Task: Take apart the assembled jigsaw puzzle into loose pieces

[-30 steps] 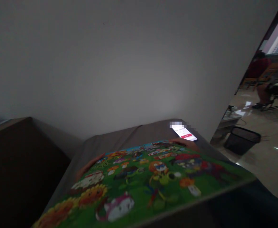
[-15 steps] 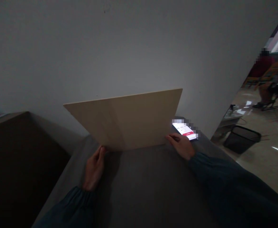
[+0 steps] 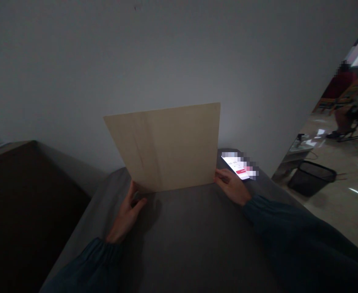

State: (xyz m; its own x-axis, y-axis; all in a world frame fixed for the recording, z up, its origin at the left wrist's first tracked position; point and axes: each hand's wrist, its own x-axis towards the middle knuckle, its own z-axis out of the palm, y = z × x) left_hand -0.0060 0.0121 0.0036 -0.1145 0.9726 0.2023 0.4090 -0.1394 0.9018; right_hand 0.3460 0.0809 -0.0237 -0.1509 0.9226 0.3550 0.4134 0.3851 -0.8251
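Left hand (image 3: 126, 213) pinches lower left corner of wooden board (image 3: 166, 146). Right hand (image 3: 232, 186) grips lower right corner, fingers curled. Board stands on edge on grey couch seat (image 3: 191, 232), plain back facing us, long side left-right. Lit phone (image 3: 238, 167) just beside right hand.

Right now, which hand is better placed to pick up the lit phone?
Right. The right hand grips the wooden board's lower corner beside the lit phone; the left hand holds the opposite corner.

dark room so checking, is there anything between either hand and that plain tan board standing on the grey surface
Nothing visible. The left hand and right hand each touch a bottom corner of the flat tan rectangular board; the lit phone lies beyond the right hand.
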